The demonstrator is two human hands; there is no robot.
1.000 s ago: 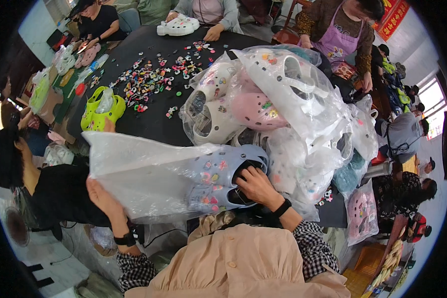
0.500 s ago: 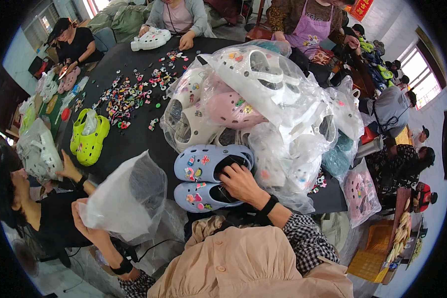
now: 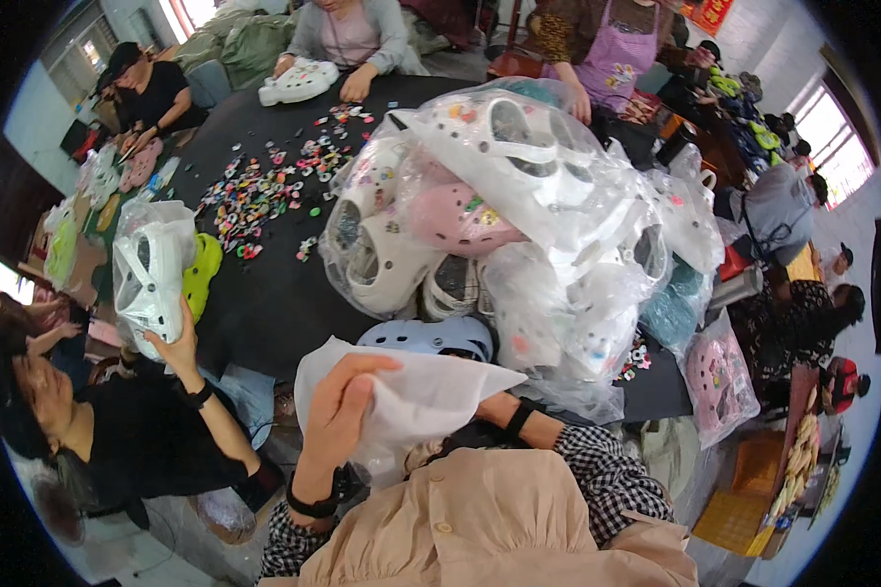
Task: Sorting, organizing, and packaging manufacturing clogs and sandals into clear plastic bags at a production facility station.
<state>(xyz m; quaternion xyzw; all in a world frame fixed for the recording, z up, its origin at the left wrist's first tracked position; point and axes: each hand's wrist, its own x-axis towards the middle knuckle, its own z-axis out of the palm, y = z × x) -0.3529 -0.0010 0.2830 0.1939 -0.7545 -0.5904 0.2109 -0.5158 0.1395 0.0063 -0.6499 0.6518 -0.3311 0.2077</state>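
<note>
My left hand (image 3: 335, 416) grips a translucent white plastic bag (image 3: 431, 396) by its upper left edge, thumb and fingers closed on it. The bag stretches across in front of a pair of blue clogs (image 3: 429, 335). Only the upper part of one blue clog shows above the bag. My right hand (image 3: 499, 405) reaches in behind the bag beside the clogs. Its fingers are hidden there, so I cannot see what they hold.
Bagged clogs in white, pink and teal form a large heap (image 3: 519, 205) on the black table (image 3: 274, 328). Colourful shoe charms (image 3: 255, 201) lie scattered beyond. At left a co-worker's hand (image 3: 174, 338) holds a bagged white clog (image 3: 152, 269) beside a lime clog (image 3: 201, 274).
My left hand has brought the bag rightward, across the blue clogs. My right hand has drawn nearer to me and behind the bag. The left co-worker has raised a bagged clog.
</note>
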